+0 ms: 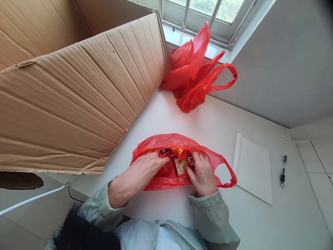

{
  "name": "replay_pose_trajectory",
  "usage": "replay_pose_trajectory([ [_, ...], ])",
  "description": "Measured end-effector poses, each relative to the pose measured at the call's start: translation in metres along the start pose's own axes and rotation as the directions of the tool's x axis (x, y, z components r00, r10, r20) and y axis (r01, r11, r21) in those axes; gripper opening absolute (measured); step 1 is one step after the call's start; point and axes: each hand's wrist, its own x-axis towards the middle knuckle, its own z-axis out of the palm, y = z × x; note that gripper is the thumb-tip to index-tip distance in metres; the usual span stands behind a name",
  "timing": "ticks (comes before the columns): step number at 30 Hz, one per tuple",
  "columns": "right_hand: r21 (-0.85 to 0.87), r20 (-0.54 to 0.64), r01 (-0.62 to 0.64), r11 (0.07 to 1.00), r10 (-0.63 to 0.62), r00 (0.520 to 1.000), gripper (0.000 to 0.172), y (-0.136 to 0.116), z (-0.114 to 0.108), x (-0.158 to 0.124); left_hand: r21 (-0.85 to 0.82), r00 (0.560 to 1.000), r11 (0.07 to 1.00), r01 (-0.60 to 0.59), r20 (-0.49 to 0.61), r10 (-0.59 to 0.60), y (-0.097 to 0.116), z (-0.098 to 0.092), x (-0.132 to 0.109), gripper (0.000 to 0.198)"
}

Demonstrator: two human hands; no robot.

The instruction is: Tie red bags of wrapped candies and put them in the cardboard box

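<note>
A red plastic bag (166, 139) lies on the white table with its mouth spread open towards me. Inside are several small wrapped packets: a shiny gold-and-red one (179, 152), a cream-and-brown one (180, 166) and others in dark red. My left hand (147, 167) reaches in from the left; its thumb shows, but most of its fingers are hidden among the packets. On the right side of the opening, my right hand (203, 173) bends its fingers and thumb around a small red packet (191, 160). The thumb tip is beside the cream packet.
A large open cardboard box (104, 83) takes up the left side. Behind the bag, another crumpled red plastic bag (195, 80) stands against the window wall. To the right lie a white paper pad (253, 170) with a rolled-back sheet and a black pen (282, 177).
</note>
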Motion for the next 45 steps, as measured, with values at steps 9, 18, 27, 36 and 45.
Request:
replay_pose_trajectory([
  [9, 0.145, 0.085, 0.091, 0.985, -0.104, 0.991, 0.063, 0.016, -0.012, -0.008, 0.083, 0.991, 0.995, -0.06, 0.12, 0.05, 0.011, 0.011, 0.007, 0.036],
  [18, 0.021, 0.111, -0.002, 1.0, 0.0, 0.994, 0.064, 0.024, -0.017, -0.012, 0.224, 0.982, 0.958, -0.181, 0.096, 0.163, 0.016, 0.053, 0.01, 0.049],
  [27, 0.004, 0.122, 0.044, 0.999, -0.044, 0.992, 0.059, 0.025, -0.02, -0.012, 0.346, 0.992, 0.93, -0.123, 0.08, 0.102, 0.013, 0.038, 0.015, 0.037],
  [36, -0.047, 0.132, 0.069, 0.997, -0.062, 0.989, 0.044, 0.025, -0.017, -0.01, 0.279, 0.962, 0.922, -0.27, 0.029, 0.273, 0.01, 0.053, 0.025, 0.036],
  [45, -0.02, 0.055, -0.027, 0.999, 0.028, 0.998, 0.039, 0.021, -0.02, -0.008, 0.34, 0.994, 0.935, -0.102, 0.067, 0.085, 0.008, 0.044, 0.023, 0.025],
])
